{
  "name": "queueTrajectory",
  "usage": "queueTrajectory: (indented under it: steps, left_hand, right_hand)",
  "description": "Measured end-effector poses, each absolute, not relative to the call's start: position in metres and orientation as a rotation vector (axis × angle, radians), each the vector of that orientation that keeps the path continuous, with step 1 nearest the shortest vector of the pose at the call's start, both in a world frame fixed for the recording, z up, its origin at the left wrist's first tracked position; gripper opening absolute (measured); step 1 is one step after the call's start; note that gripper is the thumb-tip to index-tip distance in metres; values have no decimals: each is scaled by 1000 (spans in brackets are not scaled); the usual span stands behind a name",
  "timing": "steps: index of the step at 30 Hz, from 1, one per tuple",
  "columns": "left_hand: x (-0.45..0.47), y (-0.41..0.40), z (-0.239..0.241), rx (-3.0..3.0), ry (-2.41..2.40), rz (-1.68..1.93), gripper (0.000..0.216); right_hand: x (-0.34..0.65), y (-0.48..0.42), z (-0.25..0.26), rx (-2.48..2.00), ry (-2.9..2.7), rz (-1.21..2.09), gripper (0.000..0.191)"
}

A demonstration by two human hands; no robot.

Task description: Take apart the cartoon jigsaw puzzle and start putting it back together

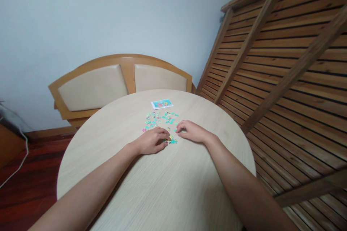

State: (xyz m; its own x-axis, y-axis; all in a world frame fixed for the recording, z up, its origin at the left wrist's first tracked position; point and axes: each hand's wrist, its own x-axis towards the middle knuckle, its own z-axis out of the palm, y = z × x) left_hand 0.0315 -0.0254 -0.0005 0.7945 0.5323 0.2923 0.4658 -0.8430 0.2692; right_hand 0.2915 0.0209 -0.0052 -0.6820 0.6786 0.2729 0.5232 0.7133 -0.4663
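Both my left hand and right hand are loosely curled in the head view, the left at a small cluster of jigsaw pieces on the round surface, the right just beside it. Whether either pinches a piece, I cannot tell. Likely I'm assembling; next probably calls for a light pinch on the scattered pieces beyond.

Room is left between the forearms over the table.
Farther in, passage is narrowed by left hand, right hand and small pieces.
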Motion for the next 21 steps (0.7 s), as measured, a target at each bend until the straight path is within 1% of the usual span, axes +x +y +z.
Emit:
queueTrajectory:
  steps: [4,8,17,21]
  left_hand:
    - [34,-23,-3,2819,833,623,33]
    - [35,-16,-10,2860,976,541,39]
    - [20,-6,-9,2835,1246,565,27]
    - [13,-3,-9,2798,1295,571,26]
  right_hand:
    - [290,20,-5,-934,-2487,506,10]
    - [290,19,-5,-954,-2486,508,10]
    - [293,20,-5,-962,-2503,515,12]
    - [293,21,-4,-970,-2510,530,14]
